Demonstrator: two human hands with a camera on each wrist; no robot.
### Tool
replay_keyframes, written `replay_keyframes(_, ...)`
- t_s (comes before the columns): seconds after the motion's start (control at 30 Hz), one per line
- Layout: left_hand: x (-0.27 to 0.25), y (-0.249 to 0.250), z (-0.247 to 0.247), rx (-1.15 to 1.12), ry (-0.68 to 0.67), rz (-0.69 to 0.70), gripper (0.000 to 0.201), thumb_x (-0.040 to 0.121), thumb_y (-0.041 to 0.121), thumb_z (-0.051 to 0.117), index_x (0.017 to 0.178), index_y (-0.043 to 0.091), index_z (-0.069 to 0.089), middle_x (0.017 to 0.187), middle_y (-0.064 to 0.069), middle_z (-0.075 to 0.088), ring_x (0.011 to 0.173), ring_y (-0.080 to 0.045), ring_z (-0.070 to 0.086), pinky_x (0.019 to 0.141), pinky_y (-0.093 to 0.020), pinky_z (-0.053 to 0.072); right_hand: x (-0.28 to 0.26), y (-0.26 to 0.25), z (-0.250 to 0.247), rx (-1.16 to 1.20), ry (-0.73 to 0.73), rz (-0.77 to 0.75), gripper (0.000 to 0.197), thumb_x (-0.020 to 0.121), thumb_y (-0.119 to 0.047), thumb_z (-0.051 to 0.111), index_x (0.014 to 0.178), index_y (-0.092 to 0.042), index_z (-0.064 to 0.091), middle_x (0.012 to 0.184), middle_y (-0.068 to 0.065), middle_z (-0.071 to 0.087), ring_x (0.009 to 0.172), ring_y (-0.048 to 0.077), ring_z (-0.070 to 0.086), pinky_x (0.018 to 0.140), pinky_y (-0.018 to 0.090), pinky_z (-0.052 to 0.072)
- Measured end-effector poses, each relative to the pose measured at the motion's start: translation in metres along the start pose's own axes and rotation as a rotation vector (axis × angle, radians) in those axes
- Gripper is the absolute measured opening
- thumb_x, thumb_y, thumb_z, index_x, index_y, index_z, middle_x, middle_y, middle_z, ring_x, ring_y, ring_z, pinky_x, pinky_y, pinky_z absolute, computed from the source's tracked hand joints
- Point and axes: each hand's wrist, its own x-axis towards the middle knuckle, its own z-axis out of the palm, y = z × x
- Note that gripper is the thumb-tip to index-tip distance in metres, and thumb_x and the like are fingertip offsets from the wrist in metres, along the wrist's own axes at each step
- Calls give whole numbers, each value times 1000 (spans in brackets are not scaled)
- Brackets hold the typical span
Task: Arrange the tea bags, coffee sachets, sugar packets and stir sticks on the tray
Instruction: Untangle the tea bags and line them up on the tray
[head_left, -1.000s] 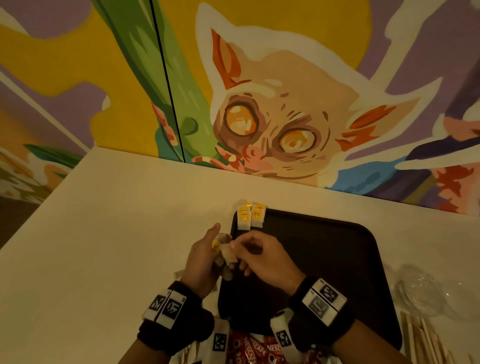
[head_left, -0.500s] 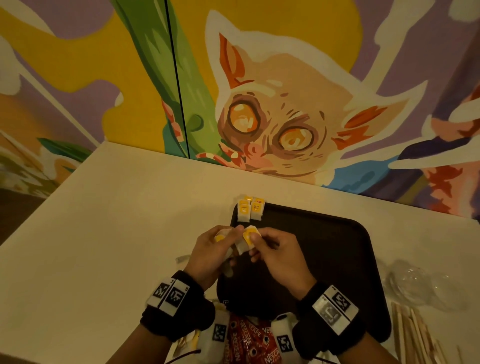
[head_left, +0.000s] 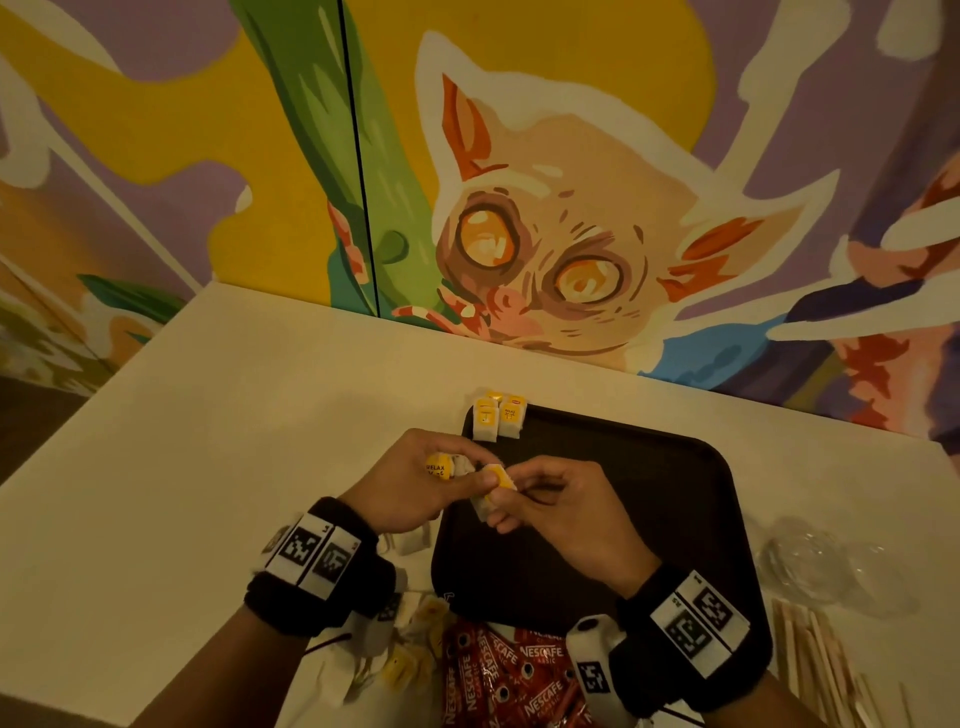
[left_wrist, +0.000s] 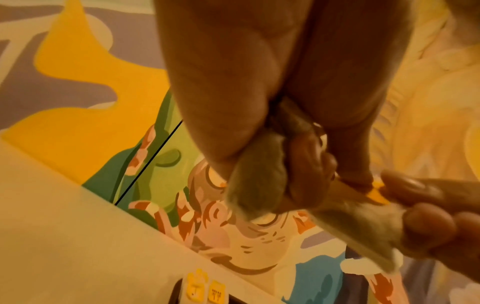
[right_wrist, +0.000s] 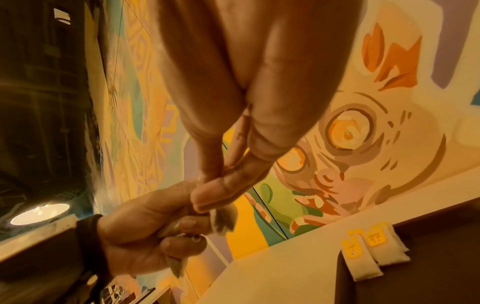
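A black tray (head_left: 675, 519) lies on the cream table. Two white tea bags with yellow tags (head_left: 498, 421) (right_wrist: 374, 253) (left_wrist: 205, 290) sit at its far left corner. Above the tray's left edge my left hand (head_left: 410, 483) grips tea bags, one with a yellow RELAX tag (head_left: 438, 467) and a grey pouch (left_wrist: 254, 183). My right hand (head_left: 540, 499) pinches another tea bag (head_left: 493, 483) (left_wrist: 358, 226) (right_wrist: 223, 218) right beside the left fingers. Red Nescafe coffee sachets (head_left: 509, 675) lie at the near edge. Wooden stir sticks (head_left: 821, 665) lie at the near right.
More loose tea bags (head_left: 410, 654) lie on the table below my left wrist. Crumpled clear plastic (head_left: 815, 561) sits right of the tray. A painted mural wall (head_left: 519, 208) backs the table. The table's left edge drops off at the left.
The hands have drawn a little apart, and the right hand now pinches its own tea bag, its yellow tag showing. The head view has shifted slightly.
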Motion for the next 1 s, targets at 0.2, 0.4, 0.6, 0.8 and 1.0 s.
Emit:
replay_keyframes(0.2, 2, -1, -1, 182, -10, 96, 9, 81, 21, 75, 88, 16, 76, 85, 14, 70, 87, -2, 64, 80, -8, 42, -6, -3, -13, -108, -12, 26, 22, 78, -23, 75, 92, -8, 68, 88, 8, 72, 78, 25, 72, 75, 36, 60)
replay_keyframes(0.4, 3, -2, 1, 277, -31, 156, 8, 81, 23, 75, 88, 22, 76, 87, 11, 66, 87, -6, 62, 81, -18, 46, -8, -3, -19, -98, -50, -18, 17, 79, -11, 77, 88, -3, 65, 102, 8, 72, 94, 24, 71, 85, 39, 59)
replay_keyframes(0.6, 3, -2, -1, 380, -31, 229, 7, 82, 24, 74, 88, 26, 75, 88, 13, 63, 85, -5, 60, 76, -13, 44, -8, -7, -17, -120, -20, 19, 21, 81, -10, 76, 102, -10, 69, 89, 6, 73, 77, 21, 71, 74, 31, 58)
replay_keyframes(0.8, 3, -5, -6, 519, -16, 201, 6, 85, 28, 71, 90, 29, 74, 90, 15, 59, 85, -3, 56, 74, -11, 39, -10, -12, -20, -352, -53, 72, 12, 91, -19, 66, 98, -24, 75, 82, -8, 71, 71, 3, 65, 67, 20, 54)
replay_keyframes(1.0, 1, -8, -2, 560, -65, 179, 10, 87, 30, 68, 94, 30, 75, 92, 14, 58, 85, -2, 56, 74, -15, 41, -8, -21, -27, -551, -26, -77, 12, 91, -22, 65, 98, -30, 71, 96, -14, 66, 91, 3, 63, 80, 24, 54)
